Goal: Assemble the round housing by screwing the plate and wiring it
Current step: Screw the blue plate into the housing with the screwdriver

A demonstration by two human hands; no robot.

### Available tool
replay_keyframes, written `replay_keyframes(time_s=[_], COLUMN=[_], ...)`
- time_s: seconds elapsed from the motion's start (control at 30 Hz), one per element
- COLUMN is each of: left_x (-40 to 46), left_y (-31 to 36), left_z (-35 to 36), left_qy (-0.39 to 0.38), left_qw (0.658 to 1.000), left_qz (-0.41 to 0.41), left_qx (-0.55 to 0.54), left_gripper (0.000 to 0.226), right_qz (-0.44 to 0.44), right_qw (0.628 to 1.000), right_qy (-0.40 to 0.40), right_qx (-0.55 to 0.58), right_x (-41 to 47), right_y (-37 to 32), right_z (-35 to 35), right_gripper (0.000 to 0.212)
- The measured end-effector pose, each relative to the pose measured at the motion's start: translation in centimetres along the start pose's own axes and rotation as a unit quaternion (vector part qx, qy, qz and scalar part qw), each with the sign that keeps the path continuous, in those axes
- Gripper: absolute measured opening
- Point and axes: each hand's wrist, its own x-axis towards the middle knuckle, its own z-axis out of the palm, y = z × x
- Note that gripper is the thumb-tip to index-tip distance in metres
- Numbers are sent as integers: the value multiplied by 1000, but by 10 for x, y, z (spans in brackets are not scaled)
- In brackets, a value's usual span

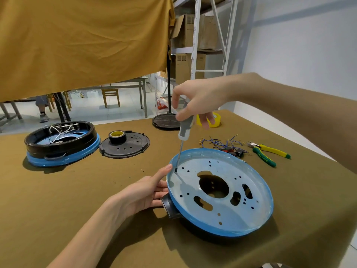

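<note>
Head view: blue plate [239, 206] is seated in the round housing [171, 206], steadied at its left rim by the left hand [144, 196], fingers straight. Screwdriver [183, 136], gripped by the right hand [195, 99], is set in a left-rim hole; screwing step judged underway. Wires [222, 143], beyond the plate, are needed next.

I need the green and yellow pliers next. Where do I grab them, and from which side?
Take the green and yellow pliers by the two handles, from above. They lie flat on the brown cloth-covered table, handles splayed toward the right edge, metal jaws pointing at the loose blue wires.
</note>
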Motion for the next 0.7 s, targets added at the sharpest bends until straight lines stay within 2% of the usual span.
replay_keyframes(time_s=[0.07, 0.2, 0.3, 0.47, 0.53, 0.6, 0.7], left_x=[0, -1, -1, -3, -3, -3, -3], left_y=[0, 0, 0, 1, 1, 1, 1], left_z=[0, 0, 0, 1, 1, 1, 2], left_qy=[0, 0, 3, 4, 8, 11, 16], left_qw=[1000, 1000, 1000, 1000, 1000, 1000, 1000], left_qz=[0, 1, 1, 4, 4, 3, -1], left_qx=[1, 1, -5, -11, -12, -12, -14], left_gripper=[113, 113, 113, 106, 100, 97, 92], right_qz=[6, -6, 17, -11, -10, -6, -22], right_qw=[1000, 999, 1000, 999, 1000, 1000, 1000], right_qy=[12, -41, -6, -14, 7, 18, 4], right_qx=[-13, 32, -6, 42, 26, -6, 15], right_x=[2, -2, 2, -1, -1, 0, -3], right_y=[0, 4, 3, 9, 6, 4, 3], right_z=[1, -10, -4, -3, 1, 3, 1], right_gripper=[33, 43, 31, 43, 36, 41, 51])
